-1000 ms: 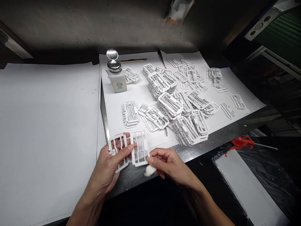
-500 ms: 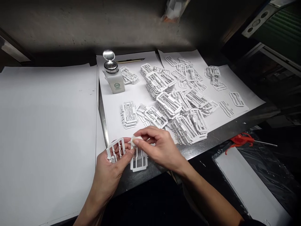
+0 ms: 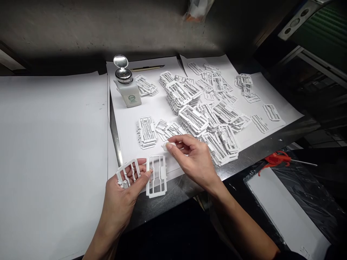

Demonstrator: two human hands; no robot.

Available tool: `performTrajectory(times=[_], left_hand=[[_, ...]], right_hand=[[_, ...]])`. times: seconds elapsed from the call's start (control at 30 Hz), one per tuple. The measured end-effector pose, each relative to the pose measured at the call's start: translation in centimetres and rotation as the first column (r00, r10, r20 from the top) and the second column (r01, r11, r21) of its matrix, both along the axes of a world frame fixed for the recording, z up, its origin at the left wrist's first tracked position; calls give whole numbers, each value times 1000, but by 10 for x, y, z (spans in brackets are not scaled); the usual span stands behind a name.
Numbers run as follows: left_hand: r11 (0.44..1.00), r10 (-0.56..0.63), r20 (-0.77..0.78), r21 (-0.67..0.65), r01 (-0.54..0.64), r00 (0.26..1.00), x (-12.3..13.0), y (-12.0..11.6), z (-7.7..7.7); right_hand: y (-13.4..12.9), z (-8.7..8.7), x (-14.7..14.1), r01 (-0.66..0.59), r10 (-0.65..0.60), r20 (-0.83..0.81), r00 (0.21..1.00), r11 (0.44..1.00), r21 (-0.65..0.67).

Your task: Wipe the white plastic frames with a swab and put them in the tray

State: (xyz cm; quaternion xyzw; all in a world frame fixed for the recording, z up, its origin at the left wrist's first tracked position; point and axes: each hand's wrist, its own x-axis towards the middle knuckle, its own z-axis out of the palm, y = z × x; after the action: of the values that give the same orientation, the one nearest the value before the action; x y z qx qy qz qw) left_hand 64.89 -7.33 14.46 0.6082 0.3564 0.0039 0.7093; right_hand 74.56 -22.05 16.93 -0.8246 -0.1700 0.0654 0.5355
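Sheets of white paper [image 3: 151, 108] carry far piles of stacked frames [image 3: 193, 120]; at near edge, left hand [image 3: 119, 195] curled, gripping white plastic frame [image 3: 127, 173], thumb touching second frame [image 3: 156, 176]; right hand [image 3: 193, 159] pinches cotton wad [image 3: 168, 146]; frames judged light, stiff, fragile at struts, best held by outer rim

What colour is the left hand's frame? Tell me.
White; the plastic frame in the left hand shows best in the head view.

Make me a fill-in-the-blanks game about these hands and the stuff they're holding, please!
The left hand holds ____ white plastic frames. The right hand pinches a small ____ wad. The silver lid of the white bottle is flipped ____.

Missing words: two; white; open.
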Motion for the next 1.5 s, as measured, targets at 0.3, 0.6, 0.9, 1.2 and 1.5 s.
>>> performTrajectory(times=[0.3,0.6,0.9,1.2,1.5], left_hand=[[996,76,23,38,-77,997,3,1,2],[985,154,67,62,-158,986,6,-1,4],[980,180,75,69,-186,981,7,-1,4],[962,207,117,157,-223,971,6,-3,7],[967,201,106,138,-215,974,8,-4,7]], right_hand=[[-11,-2,-2,28,-29,-17,999,999,-33],[-16,-1,-37,-255,251,-134,959,967,-18],[-29,-5,-53,-209,207,-406,890,977,39],[-13,-10,-53,-108,112,-146,983,993,38],[-18,-15,-52,-26,71,-516,853,995,95]])
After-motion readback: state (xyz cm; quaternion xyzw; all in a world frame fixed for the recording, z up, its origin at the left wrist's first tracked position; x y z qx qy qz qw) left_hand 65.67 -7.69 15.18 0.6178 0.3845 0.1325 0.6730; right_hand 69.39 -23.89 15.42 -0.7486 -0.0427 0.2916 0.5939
